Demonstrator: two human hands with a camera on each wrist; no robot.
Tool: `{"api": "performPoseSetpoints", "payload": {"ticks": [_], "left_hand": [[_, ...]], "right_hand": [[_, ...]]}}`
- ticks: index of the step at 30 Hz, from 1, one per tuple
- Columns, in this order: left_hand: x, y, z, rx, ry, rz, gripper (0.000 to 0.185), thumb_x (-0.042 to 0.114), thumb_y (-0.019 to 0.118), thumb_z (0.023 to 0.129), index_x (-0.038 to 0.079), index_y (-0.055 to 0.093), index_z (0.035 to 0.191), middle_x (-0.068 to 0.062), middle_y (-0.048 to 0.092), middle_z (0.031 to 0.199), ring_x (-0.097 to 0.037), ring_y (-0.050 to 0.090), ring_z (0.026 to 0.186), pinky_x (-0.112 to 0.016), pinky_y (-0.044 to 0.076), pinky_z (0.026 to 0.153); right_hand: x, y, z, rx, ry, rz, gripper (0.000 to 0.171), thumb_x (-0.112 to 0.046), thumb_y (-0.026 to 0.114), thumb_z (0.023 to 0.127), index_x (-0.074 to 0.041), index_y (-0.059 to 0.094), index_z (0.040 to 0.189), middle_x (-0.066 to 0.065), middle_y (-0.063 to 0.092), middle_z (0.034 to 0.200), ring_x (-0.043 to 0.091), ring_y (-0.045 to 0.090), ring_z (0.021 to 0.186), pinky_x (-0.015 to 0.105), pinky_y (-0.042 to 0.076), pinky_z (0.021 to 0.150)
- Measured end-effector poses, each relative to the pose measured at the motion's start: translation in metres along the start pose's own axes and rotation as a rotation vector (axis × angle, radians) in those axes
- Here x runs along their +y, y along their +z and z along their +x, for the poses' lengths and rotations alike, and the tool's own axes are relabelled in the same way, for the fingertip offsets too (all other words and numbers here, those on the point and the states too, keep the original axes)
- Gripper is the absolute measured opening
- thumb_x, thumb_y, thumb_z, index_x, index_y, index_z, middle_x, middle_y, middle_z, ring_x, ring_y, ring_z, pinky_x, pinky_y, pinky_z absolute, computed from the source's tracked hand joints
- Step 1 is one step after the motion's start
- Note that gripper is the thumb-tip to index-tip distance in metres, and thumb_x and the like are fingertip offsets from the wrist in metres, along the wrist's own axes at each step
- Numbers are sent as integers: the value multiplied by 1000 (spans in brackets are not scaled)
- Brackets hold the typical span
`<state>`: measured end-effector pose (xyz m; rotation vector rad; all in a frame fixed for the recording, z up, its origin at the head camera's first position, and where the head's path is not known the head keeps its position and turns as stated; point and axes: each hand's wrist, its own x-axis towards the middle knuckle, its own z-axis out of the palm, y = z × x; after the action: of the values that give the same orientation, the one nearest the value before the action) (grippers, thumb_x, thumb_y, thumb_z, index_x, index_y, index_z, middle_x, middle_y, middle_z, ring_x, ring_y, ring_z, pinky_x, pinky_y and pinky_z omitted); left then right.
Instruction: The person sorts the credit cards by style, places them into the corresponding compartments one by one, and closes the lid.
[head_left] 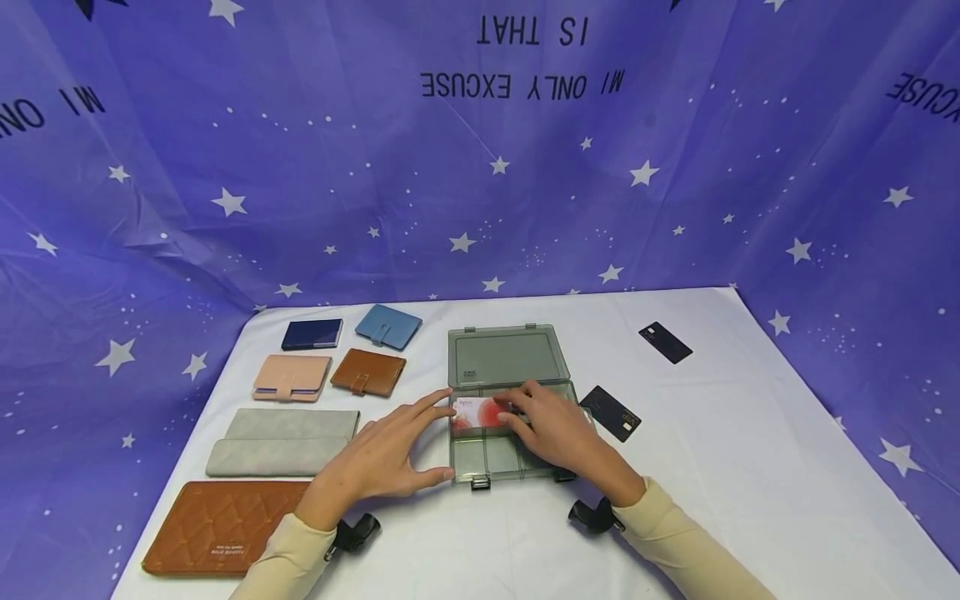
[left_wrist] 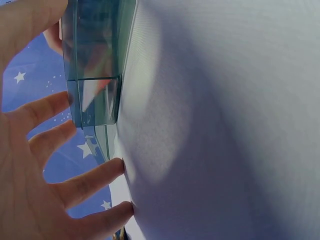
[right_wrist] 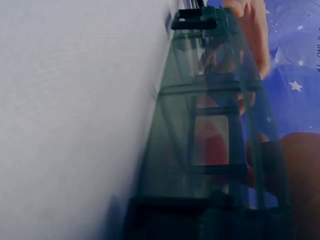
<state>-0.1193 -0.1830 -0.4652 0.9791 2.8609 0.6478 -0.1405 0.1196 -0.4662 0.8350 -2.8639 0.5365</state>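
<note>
Wallets [head_left: 292,379]: laid out in rows on the counter's [head_left: 750,467] left, apart from the work.
Left hand [head_left: 382,458]: fingers spread straight, bracing the box's left edge so it stays put.
Box [head_left: 480,462]: lid open, centre of counter.
Card [head_left: 480,413]: lies across the box's compartments.
Right hand [head_left: 555,429]: fingertips pressing on the card, gripping nothing.
Dark cards [head_left: 611,412]: on the counter, right of the box.

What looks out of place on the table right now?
Two dark cards lie loose on the white table: one just right of the open grey compartment box, another farther back right. The red-and-white card sits across the box's dividers under the right hand. The wallets at left are neatly arranged.
</note>
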Motion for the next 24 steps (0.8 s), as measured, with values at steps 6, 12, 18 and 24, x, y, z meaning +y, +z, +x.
{"api": "performPoseSetpoints", "payload": {"ticks": [6, 12, 18, 24], "left_hand": [[2, -1, 0, -2, 6, 8, 82, 71, 72, 91, 27, 53, 158, 9, 29, 177, -31, 56, 143, -59, 57, 94], [1, 2, 0, -1, 1, 2, 82, 69, 74, 91, 27, 53, 158, 9, 29, 177, -32, 56, 143, -60, 56, 95], [1, 3, 0, 4, 4, 12, 83, 70, 73, 92, 26, 52, 159, 8, 30, 176, -32, 56, 142, -58, 57, 93], [2, 0, 0, 5, 1, 12, 82, 70, 74, 91, 27, 53, 158, 8, 30, 177, -32, 57, 142, -59, 57, 91]], "right_hand": [[-3, 3, -3, -33, -41, 13, 39, -35, 63, 110, -12, 70, 141, 7, 68, 119, 23, 70, 101, 44, 59, 81], [-4, -4, -6, -71, -30, -4, 44, -39, 63, 110, -11, 68, 144, 13, 71, 134, 34, 69, 125, 54, 58, 99], [13, -24, -14, -3, 10, 30, 45, -40, 68, 107, -14, 69, 143, 9, 72, 137, 31, 70, 124, 53, 61, 90], [58, -54, -36, 108, 113, 51, 38, -27, 78, 101, -11, 71, 135, 5, 75, 116, 25, 73, 97, 45, 58, 76]]}}
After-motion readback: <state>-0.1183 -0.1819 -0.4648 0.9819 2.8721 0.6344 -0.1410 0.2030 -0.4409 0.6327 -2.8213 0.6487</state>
